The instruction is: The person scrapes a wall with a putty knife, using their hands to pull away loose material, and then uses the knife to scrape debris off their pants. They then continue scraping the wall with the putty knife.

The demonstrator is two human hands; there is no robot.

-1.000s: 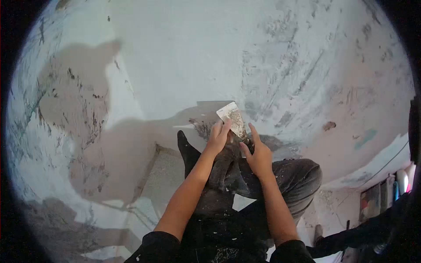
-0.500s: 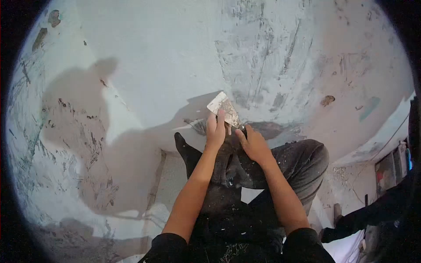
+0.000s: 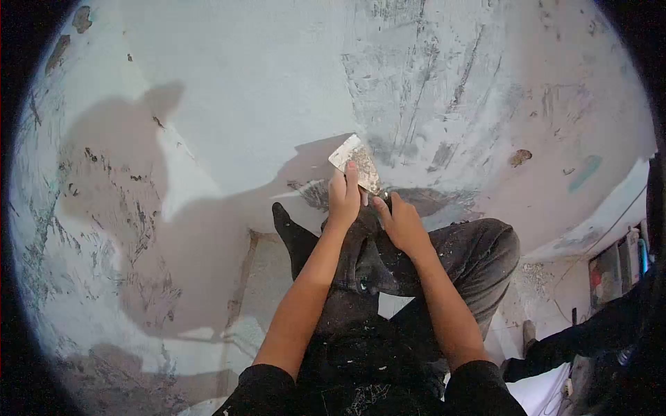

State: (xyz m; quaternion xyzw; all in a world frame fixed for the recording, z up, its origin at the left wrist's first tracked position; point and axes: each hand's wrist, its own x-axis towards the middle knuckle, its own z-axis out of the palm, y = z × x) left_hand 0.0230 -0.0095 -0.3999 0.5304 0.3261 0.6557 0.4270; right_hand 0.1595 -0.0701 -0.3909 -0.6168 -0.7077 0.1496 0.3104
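Note:
A wide putty knife (image 3: 363, 165), its pale blade crusted with dried filler, is held in front of the wall with the blade tilted up and to the left. My left hand (image 3: 344, 197) is closed on the blade's lower left edge, one digit lying across its face. At the handle end, below and right of the blade, my right hand (image 3: 404, 225) is wrapped round the tool. The handle itself is mostly hidden by my fingers. Both hands are just above my bent legs, in dark, speckled trousers (image 3: 465, 256).
The wall (image 3: 257, 69) has smooth pale areas, grey streaked patches and a chipped spot (image 3: 519, 158). My shadow falls across its left side. Another person's dark-clothed leg (image 3: 583, 347) reaches in at the lower right, near a crate-like container (image 3: 607, 270) on the floor.
The putty knife's blade and my left hand have risen slightly in view. My right hand has shifted up a little too, still at the handle. Both keep their hold.

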